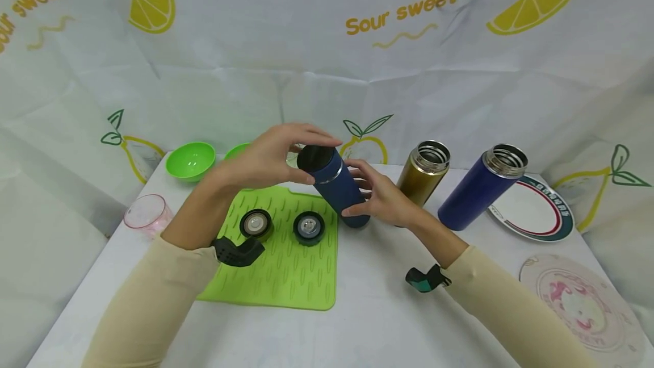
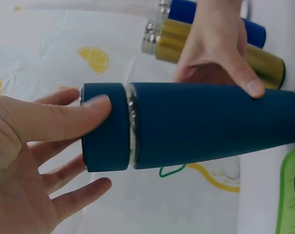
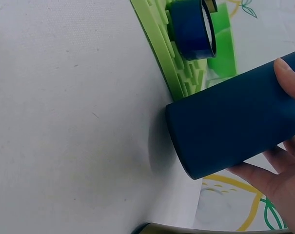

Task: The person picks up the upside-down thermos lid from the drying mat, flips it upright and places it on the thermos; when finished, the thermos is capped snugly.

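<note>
A dark blue thermos tilts in front of me, its lid still on and a silver ring showing below the lid. My left hand pinches that lid between thumb and fingers from the upper left. Lower down, my right hand grips the thermos body from the right. In the right wrist view the base of the thermos hangs close over the white table. Two removed lids, one gold-edged lid and one blue lid, lie on the green mat.
Just right of my right hand stand a gold thermos and a blue thermos, both lidless. Farther right are a rimmed plate and a pink patterned mat. Green bowls and a pink glass are at left.
</note>
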{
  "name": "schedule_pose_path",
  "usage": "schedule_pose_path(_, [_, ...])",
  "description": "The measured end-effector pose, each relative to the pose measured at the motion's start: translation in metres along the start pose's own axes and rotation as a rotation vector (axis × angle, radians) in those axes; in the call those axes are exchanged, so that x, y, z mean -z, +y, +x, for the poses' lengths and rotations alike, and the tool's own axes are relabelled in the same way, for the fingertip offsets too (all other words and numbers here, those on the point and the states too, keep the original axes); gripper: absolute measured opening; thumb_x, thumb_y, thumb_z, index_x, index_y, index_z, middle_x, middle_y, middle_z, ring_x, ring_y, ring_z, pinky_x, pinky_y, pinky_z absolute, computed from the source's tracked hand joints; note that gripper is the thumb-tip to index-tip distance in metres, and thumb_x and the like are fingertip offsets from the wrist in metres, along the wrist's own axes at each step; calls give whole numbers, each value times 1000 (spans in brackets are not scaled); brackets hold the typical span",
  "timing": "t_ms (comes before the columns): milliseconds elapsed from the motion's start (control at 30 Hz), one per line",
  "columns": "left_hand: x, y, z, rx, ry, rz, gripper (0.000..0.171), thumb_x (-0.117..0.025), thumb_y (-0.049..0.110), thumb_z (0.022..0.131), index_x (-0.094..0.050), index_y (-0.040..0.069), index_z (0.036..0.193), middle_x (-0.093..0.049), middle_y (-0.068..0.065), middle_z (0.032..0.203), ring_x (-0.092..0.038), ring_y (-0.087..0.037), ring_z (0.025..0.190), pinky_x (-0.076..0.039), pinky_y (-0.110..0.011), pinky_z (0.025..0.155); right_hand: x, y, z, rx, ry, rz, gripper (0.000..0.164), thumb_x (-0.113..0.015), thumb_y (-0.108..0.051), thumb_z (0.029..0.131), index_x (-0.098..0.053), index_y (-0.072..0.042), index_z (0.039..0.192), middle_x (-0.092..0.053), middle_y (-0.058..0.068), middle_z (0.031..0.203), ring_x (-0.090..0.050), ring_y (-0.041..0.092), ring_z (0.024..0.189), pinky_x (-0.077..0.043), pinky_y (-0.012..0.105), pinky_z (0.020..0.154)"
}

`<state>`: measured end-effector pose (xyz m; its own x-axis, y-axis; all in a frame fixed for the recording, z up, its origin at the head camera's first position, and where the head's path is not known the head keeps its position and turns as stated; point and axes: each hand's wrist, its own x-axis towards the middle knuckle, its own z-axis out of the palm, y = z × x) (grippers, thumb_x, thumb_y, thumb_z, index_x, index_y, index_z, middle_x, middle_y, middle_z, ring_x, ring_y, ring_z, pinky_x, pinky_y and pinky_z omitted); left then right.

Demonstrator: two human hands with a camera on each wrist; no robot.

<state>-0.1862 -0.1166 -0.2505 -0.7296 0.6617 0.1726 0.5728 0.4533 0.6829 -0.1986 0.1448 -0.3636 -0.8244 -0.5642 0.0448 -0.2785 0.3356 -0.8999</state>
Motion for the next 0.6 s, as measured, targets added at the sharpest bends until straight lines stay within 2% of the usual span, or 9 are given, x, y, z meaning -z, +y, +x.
schedule_pose_path(67, [2,-1,-2,9,-27,-3,73,-82,0,81,-57,19,147,-53,-6,151,-49,-24,140,-53,-50,105,-1,0,1,3,-4,-2,92,-85,-1,79,-35,-20,153,-49,16,154,-49,41,143,-43,62,116])
schedule_pose_path(133, [0,0,-2,53,-12,30,74,-84,13,83,-53,22,150,-49,-7,152,-48,-24,140,-52,-49,105,-1,0,1,5,-5,-5,92,-85,0,79,-35,-20,154,-48,17,154,-49,41,143,-43,62,115])
schedule_pose_path(233, [-6,-1,1,130,51,111,72,-84,39,83,-55,25,148,-52,-6,139,-53,-24,125,-52,-44,95,0,-1,0,6,-5,-11,93,-85,0,79,-34,-20,154,-47,17,155,-49,41,144,-44,62,115])
schedule_pose_path(300, [-8,-1,3,143,87,134,69,-82,45,84,-59,24,145,-57,-6,129,-55,-23,116,-50,-40,91,0,-2,0,10,-5,-12,93,-85,1,79,-34,-20,154,-48,16,154,-49,41,143,-44,61,115])
schedule_pose_path(400, [-8,-1,3,83,74,93,59,-83,30,86,-64,19,140,-61,-6,126,-58,-22,114,-54,-37,89,0,-1,0,14,-9,-9,92,-85,1,79,-35,-20,153,-49,16,153,-50,41,143,-44,61,115])
schedule_pose_path(500, [-2,0,0,-1,8,14,60,-81,6,85,-63,14,141,-60,-8,140,-57,-23,129,-56,-41,100,0,-1,1,9,-11,-7,92,-85,0,79,-34,-20,154,-48,17,154,-49,41,143,-43,62,115])
schedule_pose_path(533, [-1,0,-1,-10,-16,-8,64,-81,1,83,-61,14,143,-57,-9,146,-54,-24,135,-56,-43,102,0,-2,0,6,-10,-6,92,-85,0,79,-34,-20,154,-48,17,154,-49,42,143,-43,62,115])
schedule_pose_path(600, [1,2,-3,3,-29,0,68,-81,4,84,-58,16,146,-50,-9,154,-48,-25,142,-52,-47,108,-1,-2,1,6,-12,-7,93,-85,0,79,-34,-20,154,-48,17,154,-49,42,143,-43,63,115])
